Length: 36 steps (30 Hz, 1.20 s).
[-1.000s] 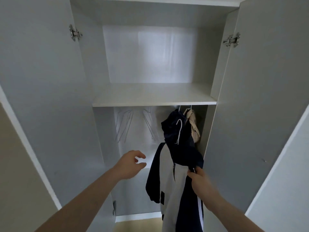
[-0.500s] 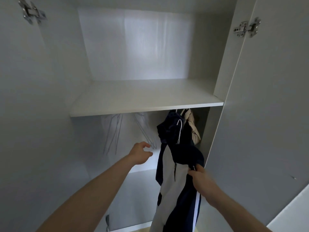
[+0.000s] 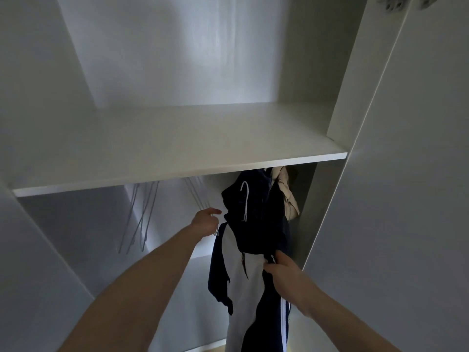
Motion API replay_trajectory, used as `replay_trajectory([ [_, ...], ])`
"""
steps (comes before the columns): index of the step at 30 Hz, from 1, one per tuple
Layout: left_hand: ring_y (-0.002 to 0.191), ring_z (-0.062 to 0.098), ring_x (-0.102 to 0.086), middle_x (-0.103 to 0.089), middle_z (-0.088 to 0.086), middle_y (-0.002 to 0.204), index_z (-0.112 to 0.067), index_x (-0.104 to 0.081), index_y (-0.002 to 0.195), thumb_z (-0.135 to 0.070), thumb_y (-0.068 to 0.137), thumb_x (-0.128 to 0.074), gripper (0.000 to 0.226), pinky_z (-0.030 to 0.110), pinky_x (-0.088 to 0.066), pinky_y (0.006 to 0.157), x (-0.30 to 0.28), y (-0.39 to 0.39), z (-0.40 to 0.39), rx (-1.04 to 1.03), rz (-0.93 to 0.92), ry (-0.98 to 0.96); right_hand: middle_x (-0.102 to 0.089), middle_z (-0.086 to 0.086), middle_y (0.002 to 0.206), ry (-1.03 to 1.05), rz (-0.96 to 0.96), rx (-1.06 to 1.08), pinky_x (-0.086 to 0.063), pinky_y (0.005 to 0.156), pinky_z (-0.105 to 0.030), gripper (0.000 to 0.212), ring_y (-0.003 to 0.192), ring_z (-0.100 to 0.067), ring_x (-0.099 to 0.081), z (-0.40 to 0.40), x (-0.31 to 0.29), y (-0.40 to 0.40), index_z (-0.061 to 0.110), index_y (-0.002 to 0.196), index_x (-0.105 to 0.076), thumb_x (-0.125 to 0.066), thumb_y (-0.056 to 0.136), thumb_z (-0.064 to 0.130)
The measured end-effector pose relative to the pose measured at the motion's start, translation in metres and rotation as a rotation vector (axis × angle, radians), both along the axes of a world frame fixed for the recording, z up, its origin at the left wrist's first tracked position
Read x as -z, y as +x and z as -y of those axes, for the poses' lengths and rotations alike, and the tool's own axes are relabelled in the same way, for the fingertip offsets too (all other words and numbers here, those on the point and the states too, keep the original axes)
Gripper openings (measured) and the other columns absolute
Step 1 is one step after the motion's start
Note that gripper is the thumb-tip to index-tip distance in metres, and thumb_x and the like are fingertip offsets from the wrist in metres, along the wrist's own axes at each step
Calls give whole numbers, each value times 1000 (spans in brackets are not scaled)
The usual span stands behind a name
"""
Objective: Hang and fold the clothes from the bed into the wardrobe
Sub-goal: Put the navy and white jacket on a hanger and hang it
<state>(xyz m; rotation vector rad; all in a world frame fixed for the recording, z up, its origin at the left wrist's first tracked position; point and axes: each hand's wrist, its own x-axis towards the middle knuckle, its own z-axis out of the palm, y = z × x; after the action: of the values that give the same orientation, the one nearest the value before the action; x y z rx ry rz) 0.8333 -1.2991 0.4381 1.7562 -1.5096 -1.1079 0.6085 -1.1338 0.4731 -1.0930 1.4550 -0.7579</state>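
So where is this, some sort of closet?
Yes, most likely a bedroom wardrobe: a white shelf, wire hangers beneath it, and a navy-and-white jacket hanging beside a beige garment.

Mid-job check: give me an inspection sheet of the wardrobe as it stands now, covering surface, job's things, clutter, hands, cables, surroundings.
Surface: shelf bare where visible.
Job's things: navy-and-white jacket hangs under the shelf, a white hanger hook showing against its hood; beige garment hangs behind it on the right; empty wire hangers hang on the left.
Clutter: nothing seen.
Hands: left hand at the jacket's collar edge, fingers curled, grip unclear; right hand pinches the jacket front.
Cables: nothing seen.
Surroundings: open door on the right, hinge at top.
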Motion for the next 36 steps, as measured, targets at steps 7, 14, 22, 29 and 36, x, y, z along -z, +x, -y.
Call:
replay_trajectory([
  [7, 107, 26, -59, -57, 20, 140, -3, -55, 141, -5, 105, -44, 37, 19, -50, 70, 28, 2, 40, -82, -87, 68, -57, -14, 93, 25, 44, 15, -43, 81, -33, 11, 90, -26, -55, 42, 16, -6, 3, 92, -54, -50, 97, -5],
  [14, 108, 29, -63, -64, 23, 129, 5, -65, 127, -3, 94, -69, 35, 25, -50, 88, 37, 21, 46, -115, -222, 96, -52, -10, 95, -5, 83, 29, -35, 82, -35, 7, 92, -23, -47, 70, 30, 4, -11, 94, -53, -50, 95, -5],
  [22, 100, 23, -70, -76, 7, 107, -15, -79, 93, -4, 91, -71, 14, 33, -56, 95, 44, 70, 16, -259, -89, -115, -49, 1, 68, -80, -35, 57, -38, 57, -21, 30, 66, -10, -46, 99, 21, 48, 15, 71, -42, -51, 96, 1],
  [29, 95, 19, -71, -73, -6, 92, -30, -75, 81, -7, 89, -73, 24, 38, -59, 92, 35, 103, 0, -237, -98, -156, -53, -7, 83, -163, -25, 62, -40, 69, -31, 20, 78, -21, -48, 126, 9, 96, 13, 82, -47, -45, 98, 2],
  [36, 90, 20, -71, -75, 1, 101, -28, -78, 84, -6, 90, -72, 23, 40, -63, 80, 31, 117, -7, -213, -166, -161, -57, -8, 94, -248, -119, 127, -45, 79, -33, 9, 89, -23, -54, 170, 9, 116, 9, 95, -50, -42, 99, 8],
])
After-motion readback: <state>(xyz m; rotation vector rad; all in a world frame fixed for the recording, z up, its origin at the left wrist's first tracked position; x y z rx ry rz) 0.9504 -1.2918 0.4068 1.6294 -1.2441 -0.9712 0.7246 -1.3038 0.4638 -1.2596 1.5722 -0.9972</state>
